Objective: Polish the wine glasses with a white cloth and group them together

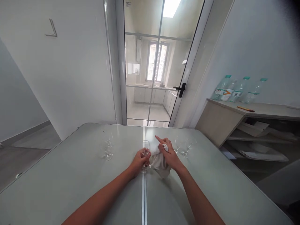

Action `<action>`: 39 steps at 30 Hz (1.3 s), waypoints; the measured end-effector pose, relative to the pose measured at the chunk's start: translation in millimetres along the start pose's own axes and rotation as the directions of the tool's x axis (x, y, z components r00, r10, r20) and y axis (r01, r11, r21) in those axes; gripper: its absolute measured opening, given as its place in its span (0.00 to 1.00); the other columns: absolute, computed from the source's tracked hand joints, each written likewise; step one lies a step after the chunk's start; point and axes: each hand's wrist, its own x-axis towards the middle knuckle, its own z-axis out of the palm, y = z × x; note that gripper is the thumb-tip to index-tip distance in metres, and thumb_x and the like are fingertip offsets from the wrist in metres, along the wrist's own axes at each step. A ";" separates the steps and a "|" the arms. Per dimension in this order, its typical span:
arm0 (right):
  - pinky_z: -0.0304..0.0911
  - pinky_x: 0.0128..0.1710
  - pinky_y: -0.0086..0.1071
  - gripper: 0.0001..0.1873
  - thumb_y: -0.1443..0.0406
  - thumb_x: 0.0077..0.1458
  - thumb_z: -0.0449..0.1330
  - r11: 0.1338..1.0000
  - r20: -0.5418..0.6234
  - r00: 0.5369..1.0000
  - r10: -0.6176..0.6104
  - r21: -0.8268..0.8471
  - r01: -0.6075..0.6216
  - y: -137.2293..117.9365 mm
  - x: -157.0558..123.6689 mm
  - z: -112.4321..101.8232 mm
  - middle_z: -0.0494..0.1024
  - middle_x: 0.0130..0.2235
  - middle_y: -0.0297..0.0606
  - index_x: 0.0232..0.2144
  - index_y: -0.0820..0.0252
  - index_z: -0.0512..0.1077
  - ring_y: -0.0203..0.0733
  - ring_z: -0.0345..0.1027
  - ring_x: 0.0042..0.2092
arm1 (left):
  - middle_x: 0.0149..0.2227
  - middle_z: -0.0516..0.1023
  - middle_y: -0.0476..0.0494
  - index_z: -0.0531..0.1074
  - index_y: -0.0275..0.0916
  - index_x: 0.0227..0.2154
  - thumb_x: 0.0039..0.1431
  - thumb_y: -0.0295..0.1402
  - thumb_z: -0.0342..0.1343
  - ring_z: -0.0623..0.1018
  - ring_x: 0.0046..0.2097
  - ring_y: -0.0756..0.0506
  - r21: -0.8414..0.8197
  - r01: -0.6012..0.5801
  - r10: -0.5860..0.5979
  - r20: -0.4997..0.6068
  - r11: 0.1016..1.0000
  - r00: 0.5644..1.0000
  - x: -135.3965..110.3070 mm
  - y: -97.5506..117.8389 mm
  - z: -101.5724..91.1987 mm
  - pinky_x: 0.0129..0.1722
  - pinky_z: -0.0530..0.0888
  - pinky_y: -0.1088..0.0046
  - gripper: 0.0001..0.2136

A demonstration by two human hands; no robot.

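My left hand (141,160) is closed round a clear stemmed glass (146,144) over the seam of the table; the glass stands about upright, its foot just below my fingers. To its right, my right hand (169,152) grips a greyish-beige cloth (161,165) that hangs down from the palm, the index finger stretched out toward the far edge. A small white patch shows at my right fingers. Beyond that hand stand stemmed glasses (186,152) on the right, and more clear glasses (108,154) stand on the left.
The pale table (70,175) has a metal seam (143,200) down its middle. A glass door (152,78) is behind its far edge. On the right, a cabinet (225,117) bears several plastic bottles (236,90) and an orange-handled tool (245,109).
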 end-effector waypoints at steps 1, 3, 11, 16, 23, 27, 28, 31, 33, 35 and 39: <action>0.63 0.54 0.36 0.30 0.45 0.65 0.48 1.000 0.007 1.000 0.004 -0.001 -0.004 1.8 -1.0 0.3 0.74 0.45 0.37 0.62 0.48 0.68 0.44 0.69 0.48 | 0.20 0.65 0.58 0.67 0.38 0.37 0.53 0.45 0.67 0.61 0.18 0.56 0.003 -0.015 0.015 -0.027 1.000 1.000 1.6 0.7 -1.2 0.22 0.63 0.77 0.19; 0.62 0.55 0.38 0.31 0.44 0.64 0.49 0.998 0.078 0.997 0.016 0.054 -0.020 5.8 -3.1 2.9 0.76 0.45 0.38 0.62 0.49 0.67 0.46 0.69 0.50 | 0.20 0.66 0.57 0.69 0.37 0.39 0.52 0.46 0.67 0.59 0.18 0.56 0.043 -0.003 0.003 -0.016 0.999 1.000 2.4 1.1 -1.3 0.20 0.61 0.78 0.21; 0.63 0.40 0.34 0.28 0.47 0.52 0.66 0.894 0.261 0.947 0.189 0.353 -0.276 24.2 -6.2 2.9 0.79 0.40 0.40 0.47 0.60 0.78 0.45 0.70 0.40 | 0.20 0.65 0.58 0.69 0.37 0.35 0.50 0.44 0.69 0.60 0.18 0.57 0.063 -0.071 0.073 -0.032 0.995 0.997 -4.1 5.0 3.3 0.18 0.57 0.80 0.19; 0.54 0.29 0.27 0.18 0.51 0.51 0.68 0.801 0.297 0.926 0.231 0.483 -0.355 33.5 -9.0 -4.3 0.72 0.28 0.31 0.35 0.59 0.76 0.36 0.61 0.30 | 0.19 0.61 0.60 0.68 0.37 0.32 0.50 0.46 0.69 0.57 0.17 0.58 0.057 -0.113 0.122 -0.188 0.992 0.974 -2.5 12.7 1.9 0.18 0.57 0.81 0.20; 0.63 0.35 0.32 0.24 0.49 0.49 0.69 0.639 0.258 0.881 0.396 0.612 -0.466 43.5 -8.1 3.4 0.77 0.35 0.40 0.38 0.63 0.76 0.42 0.68 0.35 | 0.25 0.67 0.56 0.67 0.39 0.44 0.50 0.48 0.67 0.68 0.25 0.53 0.208 -0.184 0.248 -0.339 0.961 0.908 4.6 9.7 -5.3 0.27 0.66 0.79 0.25; 0.66 0.43 0.35 0.21 0.50 0.56 0.63 0.783 -0.249 0.926 0.283 0.617 -0.074 35.9 -5.7 5.8 0.77 0.41 0.39 0.45 0.58 0.74 0.46 0.70 0.44 | 0.40 0.74 0.44 0.68 0.38 0.54 0.59 0.51 0.59 0.72 0.34 0.50 0.258 -0.208 0.270 -0.234 0.943 0.934 2.3 8.6 -6.8 0.35 0.71 0.74 0.27; 0.66 0.43 0.35 0.19 0.52 0.59 0.61 0.859 -0.329 0.922 0.206 0.512 -0.009 34.4 -6.5 5.6 0.77 0.40 0.38 0.45 0.58 0.74 0.45 0.70 0.43 | 0.42 0.74 0.42 0.69 0.38 0.56 0.60 0.51 0.58 0.72 0.33 0.50 0.284 -0.206 0.264 -0.184 0.937 0.947 0.8 8.1 -6.4 0.34 0.71 0.74 0.27; 0.65 0.42 0.36 0.12 0.59 0.60 0.58 0.986 -0.252 0.961 -0.116 0.085 0.141 32.6 -11.2 2.7 0.77 0.37 0.38 0.43 0.57 0.74 0.45 0.70 0.40 | 0.43 0.75 0.40 0.70 0.37 0.58 0.61 0.47 0.58 0.69 0.28 0.53 0.358 -0.220 0.246 -0.028 0.907 0.969 -3.1 7.1 -4.8 0.30 0.70 0.74 0.27; 0.65 0.43 0.37 0.12 0.62 0.59 0.57 0.963 -0.074 0.963 -0.260 -0.096 0.252 30.8 -14.3 -0.6 0.78 0.39 0.40 0.44 0.56 0.74 0.46 0.70 0.40 | 0.41 0.77 0.41 0.72 0.37 0.57 0.60 0.44 0.61 0.69 0.26 0.54 0.404 -0.243 0.260 0.014 0.882 0.966 -4.8 7.4 -4.3 0.30 0.71 0.73 0.25; 0.64 0.41 0.37 0.14 0.62 0.60 0.56 0.945 0.032 0.959 -0.283 -0.161 0.284 25.8 -16.3 -4.1 0.78 0.41 0.41 0.47 0.55 0.72 0.46 0.70 0.40 | 0.40 0.79 0.41 0.74 0.37 0.56 0.58 0.41 0.63 0.69 0.26 0.54 0.460 -0.268 0.293 0.018 0.846 0.956 -6.1 8.4 -4.0 0.30 0.72 0.73 0.24; 0.63 0.35 0.33 0.19 0.56 0.66 0.52 0.978 0.173 0.979 -0.109 -0.156 0.136 10.9 -17.8 -9.0 0.76 0.35 0.35 0.55 0.54 0.63 0.42 0.68 0.33 | 0.37 0.82 0.41 0.77 0.39 0.54 0.54 0.37 0.66 0.70 0.25 0.53 0.605 -0.350 0.385 0.077 0.715 0.920 -9.6 9.8 -2.6 0.29 0.72 0.73 0.23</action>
